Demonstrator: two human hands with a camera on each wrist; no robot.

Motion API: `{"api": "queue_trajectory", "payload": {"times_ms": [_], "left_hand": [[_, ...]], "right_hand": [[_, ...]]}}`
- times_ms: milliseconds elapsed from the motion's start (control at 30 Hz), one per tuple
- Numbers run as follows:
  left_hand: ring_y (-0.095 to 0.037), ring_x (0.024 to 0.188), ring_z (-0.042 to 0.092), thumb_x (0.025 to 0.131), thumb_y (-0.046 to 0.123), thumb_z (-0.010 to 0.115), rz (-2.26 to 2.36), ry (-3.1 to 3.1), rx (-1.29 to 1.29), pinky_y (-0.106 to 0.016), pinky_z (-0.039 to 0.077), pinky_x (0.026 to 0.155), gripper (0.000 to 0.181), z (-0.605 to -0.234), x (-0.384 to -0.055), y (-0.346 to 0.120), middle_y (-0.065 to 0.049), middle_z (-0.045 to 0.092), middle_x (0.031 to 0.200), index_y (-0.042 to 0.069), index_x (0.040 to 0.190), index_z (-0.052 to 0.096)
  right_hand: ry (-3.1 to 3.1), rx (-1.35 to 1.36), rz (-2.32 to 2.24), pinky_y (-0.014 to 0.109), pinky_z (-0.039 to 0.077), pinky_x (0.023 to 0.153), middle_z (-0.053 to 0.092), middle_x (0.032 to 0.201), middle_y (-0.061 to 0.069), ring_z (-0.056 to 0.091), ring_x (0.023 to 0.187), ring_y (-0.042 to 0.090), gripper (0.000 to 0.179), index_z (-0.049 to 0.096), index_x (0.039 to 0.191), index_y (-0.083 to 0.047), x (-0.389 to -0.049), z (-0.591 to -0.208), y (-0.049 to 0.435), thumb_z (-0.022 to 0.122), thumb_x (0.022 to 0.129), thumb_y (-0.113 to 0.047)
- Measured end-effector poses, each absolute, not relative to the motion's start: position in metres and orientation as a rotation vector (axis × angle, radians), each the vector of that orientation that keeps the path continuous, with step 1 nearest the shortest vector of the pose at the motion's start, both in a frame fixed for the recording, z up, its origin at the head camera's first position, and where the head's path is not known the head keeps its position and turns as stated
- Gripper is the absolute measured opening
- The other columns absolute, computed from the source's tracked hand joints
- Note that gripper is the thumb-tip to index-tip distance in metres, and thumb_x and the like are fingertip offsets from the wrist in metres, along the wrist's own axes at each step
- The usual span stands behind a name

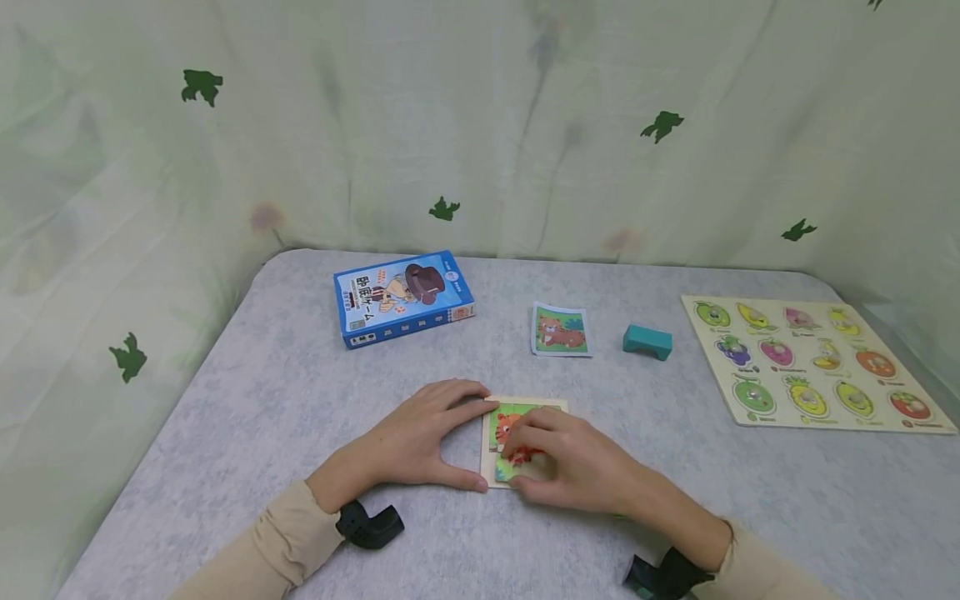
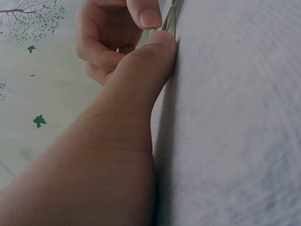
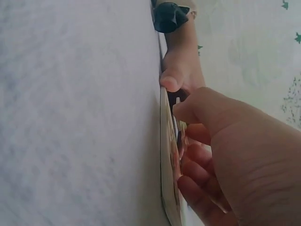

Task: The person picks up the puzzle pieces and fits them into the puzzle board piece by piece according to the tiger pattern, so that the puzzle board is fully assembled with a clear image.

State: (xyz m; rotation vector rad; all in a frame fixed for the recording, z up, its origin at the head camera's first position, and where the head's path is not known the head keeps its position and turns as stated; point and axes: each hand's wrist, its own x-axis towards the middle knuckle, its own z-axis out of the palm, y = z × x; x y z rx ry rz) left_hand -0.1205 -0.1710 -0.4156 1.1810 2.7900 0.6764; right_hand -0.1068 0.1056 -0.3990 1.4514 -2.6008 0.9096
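A small wooden puzzle board (image 1: 488, 462) with an orange animal picture on green lies near the table's front. My left hand (image 1: 416, 437) holds it along the left side, thumb at the near corner and index finger at the far corner. Over the board's right half is my right hand (image 1: 577, 467), covering part of the picture. In the right wrist view its thumb and index finger pinch a thin flat puzzle piece (image 3: 179, 123) just above the board. The printed side of that piece is hard to make out.
Behind the hands lie a blue game box (image 1: 405, 300), a picture card (image 1: 561, 331) showing a brown animal and a teal block (image 1: 648, 341). A fruit puzzle board (image 1: 817, 367) covers the table's right side. A pale curtain (image 1: 487, 125) hangs behind.
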Motion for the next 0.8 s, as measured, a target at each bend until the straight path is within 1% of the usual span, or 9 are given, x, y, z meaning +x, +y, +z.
{"api": "queue_trajectory", "payload": {"times_ms": [133, 367, 600, 733, 800], "left_hand": [[-0.020, 0.146, 0.039, 0.080, 0.080, 0.067, 0.683, 2.797, 1.203, -0.051, 0.036, 0.120, 0.095, -0.4164, -0.1208, -0.1712, 0.003, 0.044, 0.156, 0.025, 0.155, 0.048], [-0.019, 0.146, 0.039, 0.080, 0.081, 0.066, 0.673, 2.796, 1.193, -0.050, 0.035, 0.120, 0.095, -0.4167, -0.1212, -0.1716, 0.005, 0.043, 0.157, 0.027, 0.156, 0.047], [-0.021, 0.146, 0.040, 0.080, 0.080, 0.067, 0.688, 2.797, 1.208, -0.052, 0.036, 0.120, 0.094, -0.4158, -0.1210, -0.1714, 0.003, 0.045, 0.156, 0.026, 0.155, 0.048], [-0.021, 0.146, 0.039, 0.081, 0.079, 0.067, 0.689, 2.791, 1.203, -0.052, 0.036, 0.120, 0.094, -0.4152, -0.1211, -0.1711, 0.003, 0.044, 0.156, 0.025, 0.155, 0.048], [-0.021, 0.146, 0.039, 0.080, 0.080, 0.067, 0.687, 2.790, 1.205, -0.052, 0.035, 0.120, 0.094, -0.4154, -0.1212, -0.1712, 0.003, 0.044, 0.156, 0.025, 0.155, 0.048]], "right_hand": [[-2.591, 1.449, 0.902, 0.021, 0.053, 0.084, 0.064, 0.111, -0.014, 0.058, 0.100, 0.002, 0.021, 0.069, 0.105, -0.025, -0.1076, -0.4025, 0.1046, 0.081, 0.088, -0.026], [-2.572, 1.450, 0.877, 0.021, 0.053, 0.084, 0.066, 0.111, -0.013, 0.057, 0.098, 0.002, 0.021, 0.071, 0.107, -0.024, -0.1076, -0.4065, 0.1025, 0.081, 0.089, -0.027], [-2.548, 1.451, 0.857, 0.027, 0.055, 0.090, 0.068, 0.111, -0.012, 0.060, 0.103, 0.004, 0.015, 0.075, 0.105, -0.024, -0.1063, -0.4078, 0.0995, 0.080, 0.091, -0.024], [-2.563, 1.446, 0.850, 0.028, 0.056, 0.093, 0.068, 0.111, -0.013, 0.061, 0.104, 0.004, 0.014, 0.075, 0.104, -0.024, -0.1060, -0.4078, 0.0997, 0.079, 0.091, -0.023], [-2.567, 1.449, 0.848, 0.028, 0.056, 0.093, 0.068, 0.111, -0.013, 0.061, 0.104, 0.004, 0.013, 0.076, 0.104, -0.024, -0.1058, -0.4076, 0.0999, 0.079, 0.091, -0.023]]}}
